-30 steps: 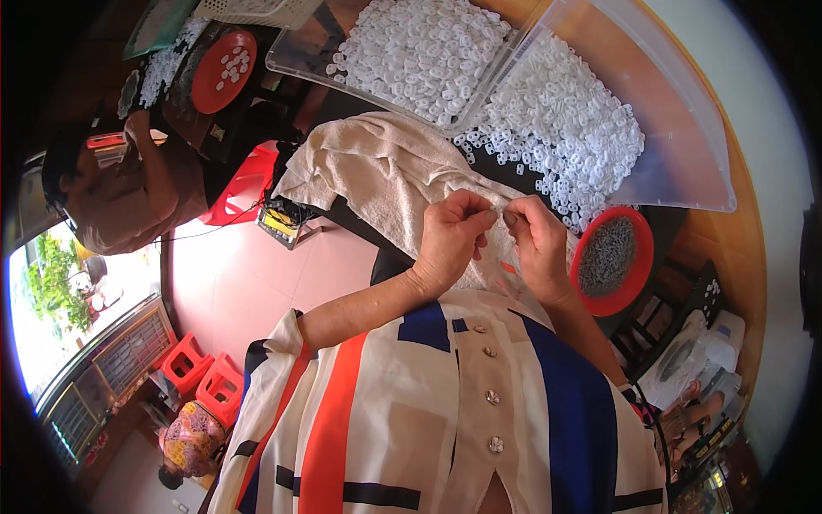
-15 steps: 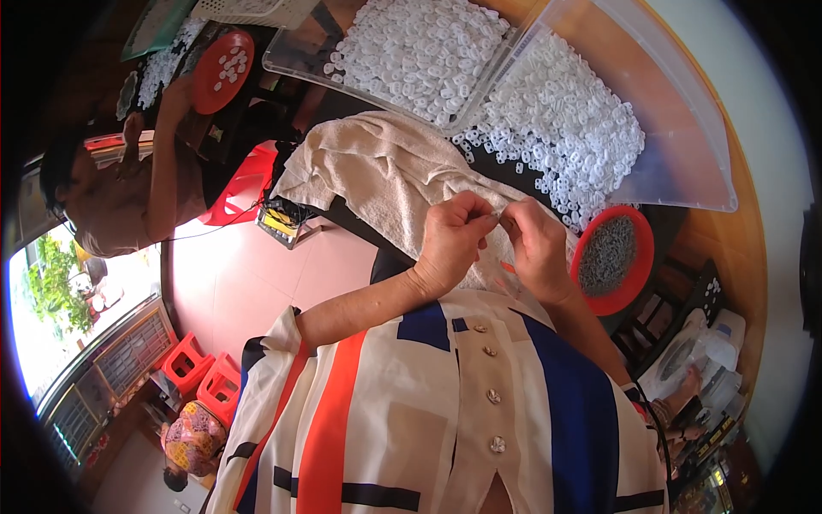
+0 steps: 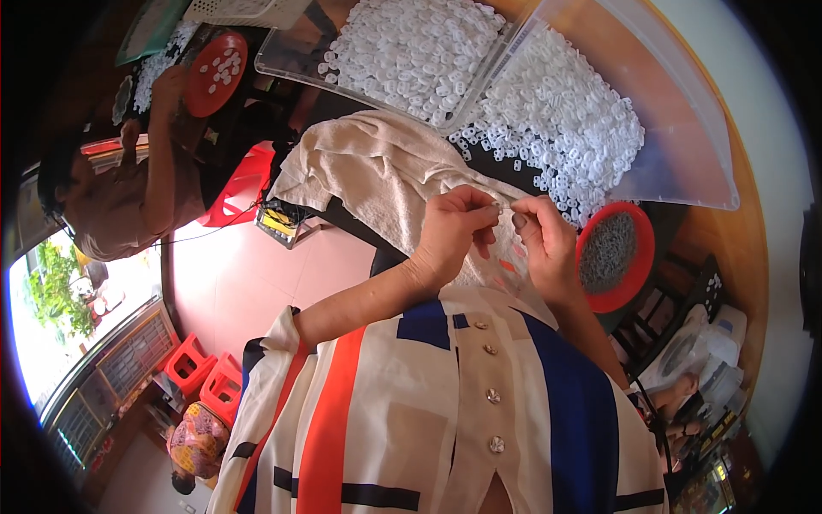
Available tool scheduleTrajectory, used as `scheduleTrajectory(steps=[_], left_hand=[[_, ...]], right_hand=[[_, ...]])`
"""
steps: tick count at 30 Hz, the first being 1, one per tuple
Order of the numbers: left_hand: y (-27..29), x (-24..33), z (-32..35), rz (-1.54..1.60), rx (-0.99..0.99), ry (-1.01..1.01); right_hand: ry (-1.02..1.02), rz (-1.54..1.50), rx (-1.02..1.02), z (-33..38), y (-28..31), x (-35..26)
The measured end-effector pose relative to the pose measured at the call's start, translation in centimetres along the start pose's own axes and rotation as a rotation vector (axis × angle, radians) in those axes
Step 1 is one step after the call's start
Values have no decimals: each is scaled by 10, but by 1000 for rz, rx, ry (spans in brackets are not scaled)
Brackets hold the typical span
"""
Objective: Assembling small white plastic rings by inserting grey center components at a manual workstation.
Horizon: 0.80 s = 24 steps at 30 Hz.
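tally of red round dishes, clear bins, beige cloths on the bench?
Red round dishes: 2, one by the right hand, one by the co-worker.
Clear bins of white parts: 2.
Beige cloth: 1, under the left hand.
Total: 5

Take the cloth (image 3: 377, 171) as your landmark. Both hands meet at its near edge: left hand (image 3: 449, 236) beside right hand (image 3: 548, 244). Beyond it lie two trays (image 3: 685, 128) holding small parts (image 3: 565, 120). To its right sits a bowl (image 3: 615, 255); far left, another person (image 3: 111, 206).
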<state>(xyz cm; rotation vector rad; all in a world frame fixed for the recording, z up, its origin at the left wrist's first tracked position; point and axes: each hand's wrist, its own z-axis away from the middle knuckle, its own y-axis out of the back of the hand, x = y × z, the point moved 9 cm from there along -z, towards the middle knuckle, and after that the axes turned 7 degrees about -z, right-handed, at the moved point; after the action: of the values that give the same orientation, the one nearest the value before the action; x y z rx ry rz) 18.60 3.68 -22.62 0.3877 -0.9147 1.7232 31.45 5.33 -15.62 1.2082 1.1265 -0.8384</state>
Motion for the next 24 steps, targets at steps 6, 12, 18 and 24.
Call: scheduleTrajectory(steps=[6,12,18,24], left_hand=[[-3,-5,1,-19,-13,34],[-4,-7,0,-83,-48,38],[-10,-10,3,-123,-78,53],[-12,-15,3,-117,-61,54]], right_hand=[[9,-6,30,-1,-1,2],[17,8,31,2,1,7],[-82,-54,58,13,-1,24],[-126,-146,108,21,-5,37]])
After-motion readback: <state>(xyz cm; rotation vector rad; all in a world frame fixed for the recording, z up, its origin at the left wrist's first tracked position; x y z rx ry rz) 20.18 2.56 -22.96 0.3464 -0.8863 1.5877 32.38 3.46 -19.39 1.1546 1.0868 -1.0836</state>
